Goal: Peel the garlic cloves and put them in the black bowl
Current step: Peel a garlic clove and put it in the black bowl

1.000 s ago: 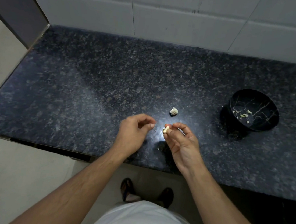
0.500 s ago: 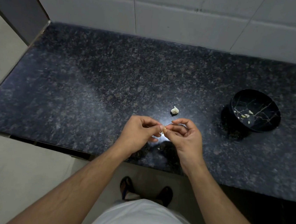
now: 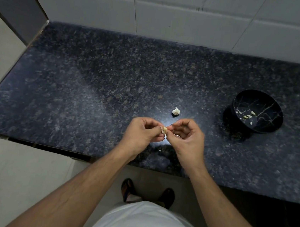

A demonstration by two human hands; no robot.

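Observation:
A small pale garlic clove (image 3: 164,130) is held just above the counter's front part, pinched between the fingertips of my left hand (image 3: 142,133) and my right hand (image 3: 186,138), which meet at it. Just beyond my hands a piece of garlic bulb (image 3: 176,111) lies on the dark granite counter (image 3: 96,89). The black bowl (image 3: 272,126) with thin gold veins stands at the right, and several peeled cloves (image 3: 247,116) lie inside it. A tiny pale scrap of skin (image 3: 159,150) lies on the counter below my hands.
A white tiled wall (image 3: 174,14) backs the counter. A dark panel (image 3: 18,1) closes the far left corner. The counter's front edge runs just under my wrists, with pale floor and my sandalled feet (image 3: 148,192) below.
One second ago only my right hand held the clove and the left hand was apart. The left hand came in and now both pinch the clove.

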